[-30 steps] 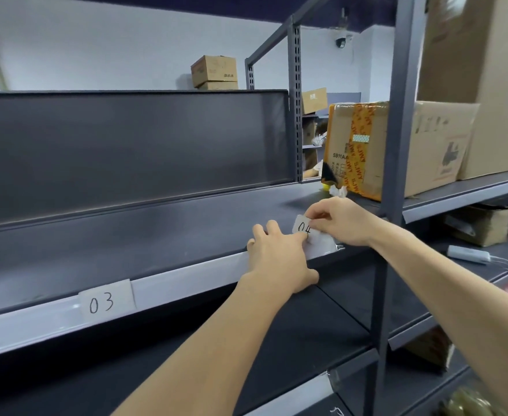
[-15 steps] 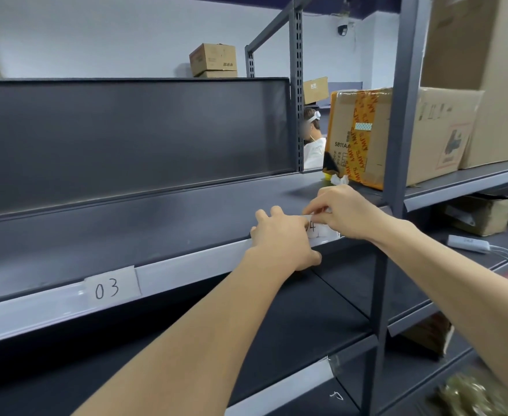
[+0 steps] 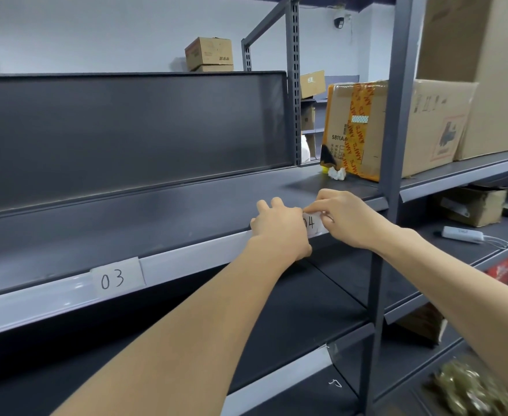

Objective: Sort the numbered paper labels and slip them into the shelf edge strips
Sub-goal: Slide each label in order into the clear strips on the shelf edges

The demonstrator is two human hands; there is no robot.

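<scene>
A white paper label marked 04 (image 3: 313,224) sits in the clear edge strip (image 3: 198,259) of the grey shelf, near its right end. My left hand (image 3: 279,228) presses on the strip at the label's left side and hides its first digit in part. My right hand (image 3: 347,219) pinches the label's top right corner with thumb and fingers. Further left in the same strip, a label marked 03 (image 3: 116,277) is seated and fully readable.
A grey upright post (image 3: 389,181) stands just right of my hands. A taped cardboard box (image 3: 366,127) and a crumpled white scrap (image 3: 336,173) rest on the shelf behind. A white adapter (image 3: 462,234) lies on the lower right shelf. Another edge strip (image 3: 279,382) runs below.
The 04 label has gone down from above the shelf edge into the strip. Both hands have stayed at the label, my left hand now covering more of it.
</scene>
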